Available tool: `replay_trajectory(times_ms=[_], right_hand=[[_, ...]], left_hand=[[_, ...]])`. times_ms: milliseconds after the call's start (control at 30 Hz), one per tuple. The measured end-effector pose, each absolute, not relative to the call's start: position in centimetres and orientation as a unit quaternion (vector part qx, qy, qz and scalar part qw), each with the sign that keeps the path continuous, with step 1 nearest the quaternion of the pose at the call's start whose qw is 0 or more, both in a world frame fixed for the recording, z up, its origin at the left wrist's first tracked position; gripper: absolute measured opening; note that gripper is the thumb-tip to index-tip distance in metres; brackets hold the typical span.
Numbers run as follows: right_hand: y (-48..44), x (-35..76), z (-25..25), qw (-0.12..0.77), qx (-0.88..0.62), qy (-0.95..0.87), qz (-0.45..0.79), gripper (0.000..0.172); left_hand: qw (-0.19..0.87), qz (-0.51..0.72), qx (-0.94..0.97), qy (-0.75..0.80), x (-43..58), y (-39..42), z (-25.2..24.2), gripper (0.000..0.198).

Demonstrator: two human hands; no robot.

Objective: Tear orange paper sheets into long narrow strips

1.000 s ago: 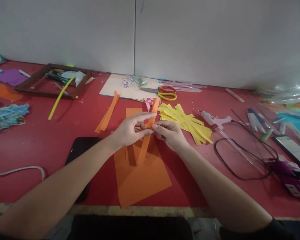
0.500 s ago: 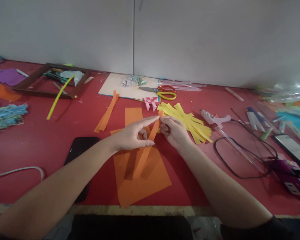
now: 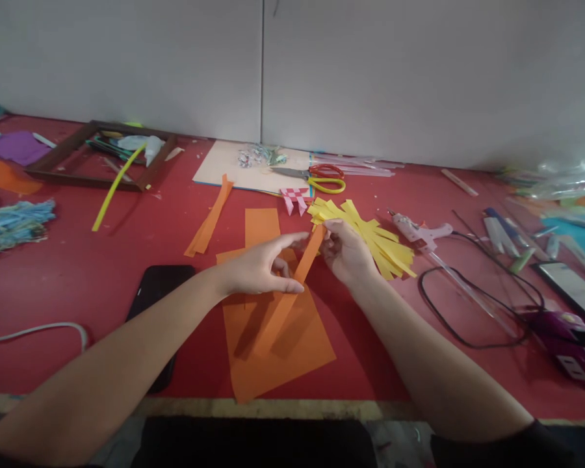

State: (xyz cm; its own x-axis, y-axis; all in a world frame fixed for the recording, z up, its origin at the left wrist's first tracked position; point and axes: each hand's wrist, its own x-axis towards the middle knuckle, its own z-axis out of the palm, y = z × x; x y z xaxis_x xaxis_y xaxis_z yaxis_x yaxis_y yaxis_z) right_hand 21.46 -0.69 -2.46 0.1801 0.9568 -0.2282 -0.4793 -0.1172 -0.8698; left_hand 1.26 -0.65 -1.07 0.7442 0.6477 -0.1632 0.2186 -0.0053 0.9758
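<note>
My right hand (image 3: 347, 255) pinches the top end of an orange paper strip (image 3: 308, 261) between thumb and fingers. The strip slants down toward me above larger orange paper sheets (image 3: 299, 331). On its left side is my left hand (image 3: 260, 265), thumb and forefinger spread apart in a wide curve. The left thumb tip lies at the strip's edge; whether it presses on it I cannot tell. Yellow paper strips (image 3: 383, 247) lie in a fanned heap just beyond my right hand. Further left, two or so loose orange strips (image 3: 212, 218) rest on the red table (image 3: 175, 237).
Scissors (image 3: 322, 177) and a pink woven paper piece (image 3: 295, 199) lie at the back. A pink glue gun (image 3: 422, 233) with a looping black cord sits to the right. A black phone (image 3: 163, 286) is partly under my left forearm. A brown frame (image 3: 90, 140) holds odds and ends.
My right hand has moved slightly right with the strip's top end. The left forefinger has come away from that end, and the strip now leans more to the right.
</note>
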Motion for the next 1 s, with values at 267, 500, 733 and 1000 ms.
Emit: replay_trajectory(times_ms=[267,500,733,1000], right_hand=[[-1.0,21.1,-2.1,0.61,-0.45,-0.267,0.595,0.032],[-1.6,20.5,-2.7,0.56,-0.443,-0.355,0.604,0.029],[-2.1,20.1,-2.8,0.517,-0.446,-0.414,0.602,0.024],[-2.3,20.3,-2.6,0.493,-0.469,-0.436,0.589,0.012]], left_hand=[[0.634,0.205,0.668,0.332,1.7,-0.8,-1.7,0.072],[0.638,0.22,0.638,0.37,1.6,-0.6,-1.3,0.087],[0.661,0.191,0.602,0.405,1.7,-0.8,-0.7,0.095],[0.625,0.277,0.626,0.376,2.2,-0.4,-0.9,0.05]])
